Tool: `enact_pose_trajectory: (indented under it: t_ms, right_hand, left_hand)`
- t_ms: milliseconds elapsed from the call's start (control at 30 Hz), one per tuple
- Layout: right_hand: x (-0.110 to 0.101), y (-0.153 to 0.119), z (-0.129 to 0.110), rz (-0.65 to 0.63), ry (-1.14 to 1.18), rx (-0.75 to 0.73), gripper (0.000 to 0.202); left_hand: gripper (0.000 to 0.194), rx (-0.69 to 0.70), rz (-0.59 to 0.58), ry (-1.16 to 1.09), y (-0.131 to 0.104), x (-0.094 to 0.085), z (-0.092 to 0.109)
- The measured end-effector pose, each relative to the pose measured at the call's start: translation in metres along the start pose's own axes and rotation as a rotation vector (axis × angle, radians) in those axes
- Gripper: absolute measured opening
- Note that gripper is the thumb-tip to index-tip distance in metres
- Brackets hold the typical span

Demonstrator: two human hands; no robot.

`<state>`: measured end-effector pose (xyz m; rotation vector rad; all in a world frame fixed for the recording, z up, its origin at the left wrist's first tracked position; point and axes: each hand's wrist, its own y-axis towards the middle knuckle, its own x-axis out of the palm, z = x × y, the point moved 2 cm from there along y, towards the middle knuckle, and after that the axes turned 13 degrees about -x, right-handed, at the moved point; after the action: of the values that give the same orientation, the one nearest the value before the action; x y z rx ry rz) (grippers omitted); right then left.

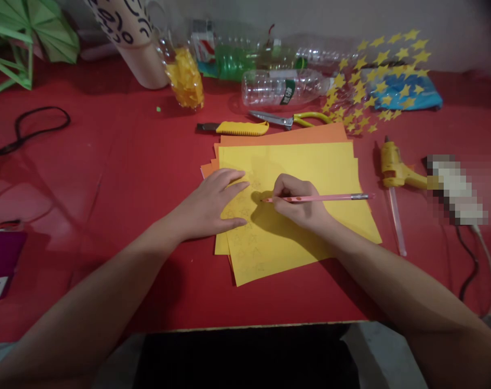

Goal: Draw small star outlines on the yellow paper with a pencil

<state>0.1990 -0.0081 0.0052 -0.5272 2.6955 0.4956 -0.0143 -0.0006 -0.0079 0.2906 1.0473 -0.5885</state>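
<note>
My right hand (pixel 297 202) is closed round a pink pencil (pixel 330 198), whose tip points left at the top sheet of yellow paper (pixel 310 162). Whether the tip touches the sheet I cannot tell. Small star outlines in pencil (pixel 245 237) run in rows down the left part of this sheet. Flat on its left edge lies my left hand (pixel 219 202), fingers spread, holding nothing. More yellow sheets and some orange paper (pixel 286 135) stick out from under the top sheet.
Behind the paper lie a yellow box cutter (pixel 241 128), scissors (pixel 289 119) and plastic bottles (pixel 286 88). Cut-out yellow stars (pixel 358 94) spread at the back right. A glue gun (pixel 393 165) with a clear stick is on the right. The red table's front edge (pixel 245 326) is near me.
</note>
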Motion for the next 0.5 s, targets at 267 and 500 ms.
enact_pose_trajectory:
  t_ms: [267,500]
  right_hand:
    - [0.0021,-0.0012,0.0024,-0.003,0.017,0.0,0.019]
    - [0.0025,-0.0014,0.002,0.011,0.044,0.003,0.017]
  left_hand:
    - [0.07,0.001,0.001,0.01,0.0003,-0.0003,0.0003]
    - [0.07,0.027,0.024,0.034,0.0001,0.0007,-0.001]
